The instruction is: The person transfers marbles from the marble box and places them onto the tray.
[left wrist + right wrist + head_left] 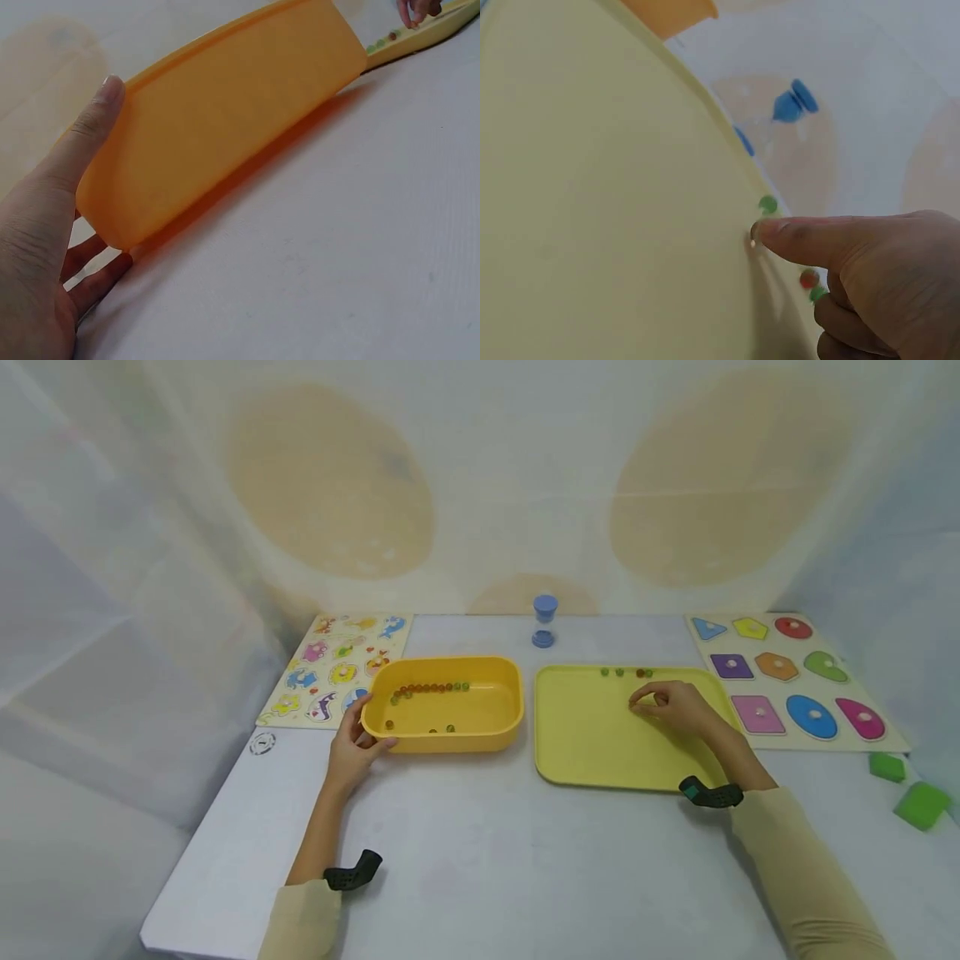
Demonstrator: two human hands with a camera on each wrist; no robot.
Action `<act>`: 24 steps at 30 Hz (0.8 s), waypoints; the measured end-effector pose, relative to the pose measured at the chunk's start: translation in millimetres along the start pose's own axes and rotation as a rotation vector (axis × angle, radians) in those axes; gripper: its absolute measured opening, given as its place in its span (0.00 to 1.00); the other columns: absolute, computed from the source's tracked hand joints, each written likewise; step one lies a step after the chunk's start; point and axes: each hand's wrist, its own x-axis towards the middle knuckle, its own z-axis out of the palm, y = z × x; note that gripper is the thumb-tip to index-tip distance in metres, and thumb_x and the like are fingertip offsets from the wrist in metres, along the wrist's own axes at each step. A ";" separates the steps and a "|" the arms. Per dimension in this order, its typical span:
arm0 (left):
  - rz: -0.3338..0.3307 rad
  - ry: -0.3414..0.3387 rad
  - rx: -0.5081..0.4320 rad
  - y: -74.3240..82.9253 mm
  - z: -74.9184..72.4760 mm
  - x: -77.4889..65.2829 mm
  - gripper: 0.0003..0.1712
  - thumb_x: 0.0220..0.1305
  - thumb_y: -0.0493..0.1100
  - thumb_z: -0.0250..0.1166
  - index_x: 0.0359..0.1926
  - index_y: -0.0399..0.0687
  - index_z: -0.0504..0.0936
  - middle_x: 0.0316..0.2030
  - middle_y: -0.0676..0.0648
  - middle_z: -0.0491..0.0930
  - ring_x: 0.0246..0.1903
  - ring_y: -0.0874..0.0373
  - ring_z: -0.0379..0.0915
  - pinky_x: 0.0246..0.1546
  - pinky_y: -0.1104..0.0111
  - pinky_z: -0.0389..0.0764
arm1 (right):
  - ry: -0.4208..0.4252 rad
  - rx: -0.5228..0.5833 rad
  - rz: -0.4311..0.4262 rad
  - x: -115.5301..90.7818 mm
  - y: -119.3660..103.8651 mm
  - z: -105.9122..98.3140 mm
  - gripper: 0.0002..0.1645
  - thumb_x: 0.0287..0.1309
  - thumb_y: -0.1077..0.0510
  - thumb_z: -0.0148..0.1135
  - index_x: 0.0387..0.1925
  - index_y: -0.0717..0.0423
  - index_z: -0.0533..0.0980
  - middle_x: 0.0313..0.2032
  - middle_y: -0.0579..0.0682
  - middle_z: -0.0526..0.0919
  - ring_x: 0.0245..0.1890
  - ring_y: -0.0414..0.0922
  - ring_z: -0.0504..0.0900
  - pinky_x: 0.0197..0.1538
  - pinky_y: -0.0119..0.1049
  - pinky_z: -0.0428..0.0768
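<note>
Over a yellow tray [585,747], the right hand [678,706] has its grip closed to a pinch, thumb against fingertips, with a small marble [754,234] held between them. Most of that marble is hidden by the thumb; only an edge and a glint show, so its colour cannot be told. It sits right at the tip of the grip. Along the tray's far edge, just beyond the hand, lie loose marbles [619,672]: two green ones spaced apart, then a red and a green side by side.

Left of the tray, and apart from it, is an orange-yellow box [450,743]. The left hand [350,756] holds its left end, the grip spread about the corner with the thumb against the outer wall. Inside the box, a row of red and green marbles [431,688] runs near the far wall, and a few more lie toward the near wall, one of them close to the left thumb.

Behind the gap between box and tray stands a blue hourglass [544,622]. An animal puzzle [360,639] lies by the box, a shape puzzle [757,685] by the tray, and two green blocks [922,805] at the right of the white surface [480,852].
</note>
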 end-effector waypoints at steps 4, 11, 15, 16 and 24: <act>-0.024 0.010 0.009 0.3 0.0 -0.5 0.46 0.47 0.44 0.70 0.64 0.68 0.56 0.66 0.54 0.55 0.60 0.49 0.60 0.50 0.73 0.73 | 0.031 0.016 -0.049 6.1 -15.0 -2.7 0.16 0.53 0.50 0.61 0.40 0.55 0.79 0.11 0.44 0.59 0.10 0.37 0.53 0.12 0.29 0.53; -0.009 0.014 0.028 -1.1 -0.2 -0.6 0.45 0.48 0.43 0.69 0.64 0.68 0.57 0.66 0.55 0.55 0.60 0.50 0.60 0.52 0.71 0.73 | 0.037 0.113 -0.191 45.7 -85.2 -0.8 0.14 0.55 0.49 0.59 0.40 0.51 0.79 0.10 0.45 0.57 0.09 0.42 0.59 0.15 0.30 0.59; -0.008 0.014 0.019 -4.6 -1.6 -0.4 0.46 0.46 0.42 0.70 0.64 0.67 0.57 0.65 0.54 0.56 0.60 0.50 0.61 0.52 0.71 0.73 | -0.012 0.141 -0.281 78.2 -135.3 14.1 0.12 0.54 0.49 0.60 0.38 0.49 0.80 0.11 0.44 0.57 0.11 0.41 0.54 0.16 0.31 0.57; -0.009 0.013 0.017 -5.4 -1.8 -0.5 0.46 0.46 0.42 0.71 0.64 0.67 0.57 0.65 0.53 0.56 0.60 0.50 0.61 0.52 0.71 0.73 | -0.028 0.151 -0.306 86.6 -147.1 19.0 0.12 0.53 0.50 0.61 0.38 0.49 0.80 0.11 0.45 0.57 0.11 0.40 0.54 0.16 0.31 0.57; 0.001 -0.031 -0.016 4.3 -1.7 -3.9 0.47 0.47 0.38 0.70 0.65 0.59 0.56 0.66 0.49 0.54 0.60 0.46 0.60 0.54 0.65 0.71 | -0.184 0.205 -0.437 148.7 -215.4 74.0 0.10 0.53 0.53 0.61 0.38 0.51 0.81 0.09 0.44 0.58 0.12 0.40 0.53 0.22 0.30 0.59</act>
